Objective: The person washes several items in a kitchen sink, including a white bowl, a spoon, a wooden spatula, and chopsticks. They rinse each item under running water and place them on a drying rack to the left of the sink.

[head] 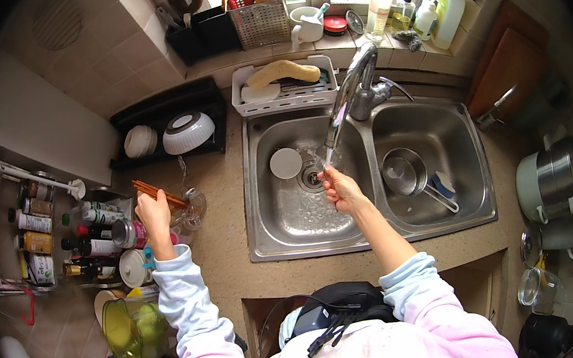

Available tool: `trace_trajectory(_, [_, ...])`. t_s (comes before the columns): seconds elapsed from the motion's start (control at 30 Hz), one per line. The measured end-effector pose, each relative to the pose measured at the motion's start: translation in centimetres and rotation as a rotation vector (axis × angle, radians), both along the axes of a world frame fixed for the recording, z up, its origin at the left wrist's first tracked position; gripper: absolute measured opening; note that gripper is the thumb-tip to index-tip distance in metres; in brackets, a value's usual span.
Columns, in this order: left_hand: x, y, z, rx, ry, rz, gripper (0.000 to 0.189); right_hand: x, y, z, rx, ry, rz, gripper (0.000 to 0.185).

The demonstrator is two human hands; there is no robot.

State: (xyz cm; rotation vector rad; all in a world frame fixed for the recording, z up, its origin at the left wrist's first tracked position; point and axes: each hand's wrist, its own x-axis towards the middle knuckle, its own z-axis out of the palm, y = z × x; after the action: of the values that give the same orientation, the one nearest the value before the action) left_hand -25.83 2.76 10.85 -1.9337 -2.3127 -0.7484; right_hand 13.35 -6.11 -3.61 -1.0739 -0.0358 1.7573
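Observation:
My left hand [152,213] grips a bundle of reddish-brown chopsticks [172,198] above the counter, left of the sink. Close beside that hand stand clear drinking glasses [193,207]. Over the left basin [292,221], my right hand [341,191] has its fingers curled right beneath the running chrome faucet [344,101]. Whether anything small is inside those fingers is hidden. Water splashes around the fingertips. A round white disc [285,163] lies in the left basin beside the metal drain [312,178].
The right basin holds a small metal saucepan [404,171] and a blue-and-white brush [442,184]. Behind the sink stands a white rack [285,104] with a loofah [283,72]. Bowls [188,132] rest on a black rack. Bottles [97,244] crowd the left; a steel pot [556,187] is right.

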Motion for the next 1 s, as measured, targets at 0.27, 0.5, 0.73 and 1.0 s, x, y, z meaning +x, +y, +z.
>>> trace_trajectory(0.27, [8.2, -4.5, 5.9, 0.615, -0.293, -0.236, 0.051, 0.5, -0.3, -2.6, 0.019, 0.158, -0.131, 0.007])
trace_trajectory(0.5, [18.5, -5.2, -0.1, -0.037, -0.73, -0.608, 0.03, -0.3, 0.1, -3.7, -0.096, 0.103, -0.154, 0.017])
trace_trajectory(0.73, [23.4, 2.3, -17.7, -1.021, -1.077, -0.054, 0.057, -0.5, -0.8, -3.0, 0.004, -0.303, -0.059, 0.015])
trace_trajectory(1.0, [25.1, 4.8, -27.4, -1.004, -1.268, 0.317, 0.038, 1.1, -3.1, -2.6, -0.001, -0.827, -0.032, 0.031])
